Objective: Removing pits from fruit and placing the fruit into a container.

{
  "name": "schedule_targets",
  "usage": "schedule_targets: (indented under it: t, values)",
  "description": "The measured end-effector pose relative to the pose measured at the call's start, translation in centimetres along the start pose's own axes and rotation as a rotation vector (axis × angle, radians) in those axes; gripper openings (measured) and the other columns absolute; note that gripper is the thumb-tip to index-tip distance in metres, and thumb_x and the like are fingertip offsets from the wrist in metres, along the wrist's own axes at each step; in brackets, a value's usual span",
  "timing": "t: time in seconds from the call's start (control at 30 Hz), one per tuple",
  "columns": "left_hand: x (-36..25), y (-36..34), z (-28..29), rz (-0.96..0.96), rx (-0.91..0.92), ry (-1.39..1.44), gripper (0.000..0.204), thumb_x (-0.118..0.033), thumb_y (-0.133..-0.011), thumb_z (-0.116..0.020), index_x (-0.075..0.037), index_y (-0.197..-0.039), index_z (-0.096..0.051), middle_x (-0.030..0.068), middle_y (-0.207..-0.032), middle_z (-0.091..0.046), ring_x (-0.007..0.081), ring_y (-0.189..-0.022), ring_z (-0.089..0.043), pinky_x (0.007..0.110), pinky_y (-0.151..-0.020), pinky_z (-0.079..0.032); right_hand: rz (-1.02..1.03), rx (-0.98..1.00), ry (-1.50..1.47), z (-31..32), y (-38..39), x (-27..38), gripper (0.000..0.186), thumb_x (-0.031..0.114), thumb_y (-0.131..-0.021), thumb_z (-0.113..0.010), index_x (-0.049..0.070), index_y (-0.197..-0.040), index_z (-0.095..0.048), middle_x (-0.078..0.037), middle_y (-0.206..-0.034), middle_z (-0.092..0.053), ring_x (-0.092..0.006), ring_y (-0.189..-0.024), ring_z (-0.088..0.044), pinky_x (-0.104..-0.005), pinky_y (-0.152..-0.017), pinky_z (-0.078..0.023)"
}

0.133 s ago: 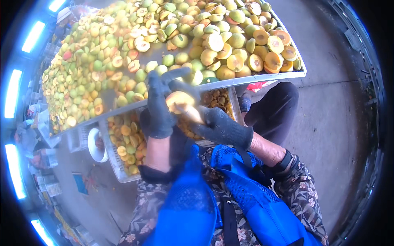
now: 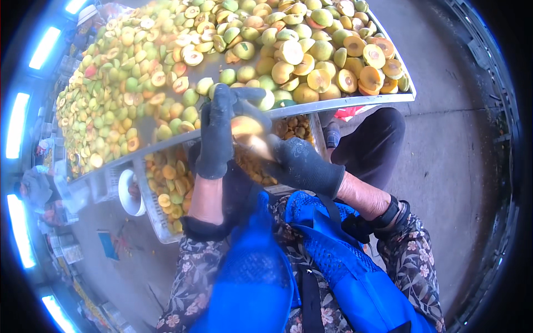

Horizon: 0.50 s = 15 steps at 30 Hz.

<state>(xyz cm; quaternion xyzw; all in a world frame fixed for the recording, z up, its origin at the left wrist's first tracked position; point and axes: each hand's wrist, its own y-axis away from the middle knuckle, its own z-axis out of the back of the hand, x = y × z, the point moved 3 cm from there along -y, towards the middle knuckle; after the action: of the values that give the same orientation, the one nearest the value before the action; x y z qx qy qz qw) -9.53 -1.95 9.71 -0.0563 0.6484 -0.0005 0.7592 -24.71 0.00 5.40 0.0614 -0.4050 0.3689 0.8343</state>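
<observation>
My left hand (image 2: 217,130), in a dark knit glove, grips a peach half (image 2: 246,126) with yellow-orange flesh just in front of the table's near edge. Close against the fruit is my right hand (image 2: 305,166), gloved the same way, its fingers closed round a pale, shiny thing (image 2: 259,146) that is too blurred to name. Behind both hands lies a heap of green, yellow and orange peach halves (image 2: 319,80), several with cut faces and pit hollows showing, on a metal-edged table (image 2: 355,102).
Below the table edge stands a white crate (image 2: 166,236) of peach halves (image 2: 175,186), with more cut fruit (image 2: 300,127) in a container beyond my hands. A white bucket (image 2: 130,194) is to the left. At the right, a person's dark-trousered leg (image 2: 369,147) shows beside the table.
My left hand has risen slightly with the peach half. My right hand has shifted a little to the right, and the pale thing has tilted against the fruit.
</observation>
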Motion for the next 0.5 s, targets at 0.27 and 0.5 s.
schedule_targets:
  t: [0.27,0.5]
  values:
    - [0.8,0.3,-0.7,-0.068,-0.074,0.493,0.067,-0.053,-0.099,-0.028,0.005,-0.1,-0.062,0.0115,-0.081,-0.066,0.0189,-0.066,-0.062,0.028,-0.063,-0.051,0.017,0.051,-0.61,0.3,-1.0,-0.2,0.018,0.021,-0.089,-0.061,0.003,-0.091,-0.06,0.004,-0.061,-0.052,-0.0049,-0.051,-0.048,-0.0233,-0.045,-0.037]
    - [3.2,-0.5,-2.4,0.06,0.019,1.182,0.065,-0.057,-0.096,-0.034,0.001,-0.117,-0.054,0.0083,-0.082,-0.06,0.0234,-0.079,-0.06,0.038,-0.073,-0.052,-0.395,0.678,-1.533,-1.0,0.0,-2.0,0.022,0.019,-0.085,-0.067,0.001,-0.096,-0.065,0.004,-0.068,-0.058,-0.0014,-0.054,-0.048,-0.0192,-0.045,-0.035]
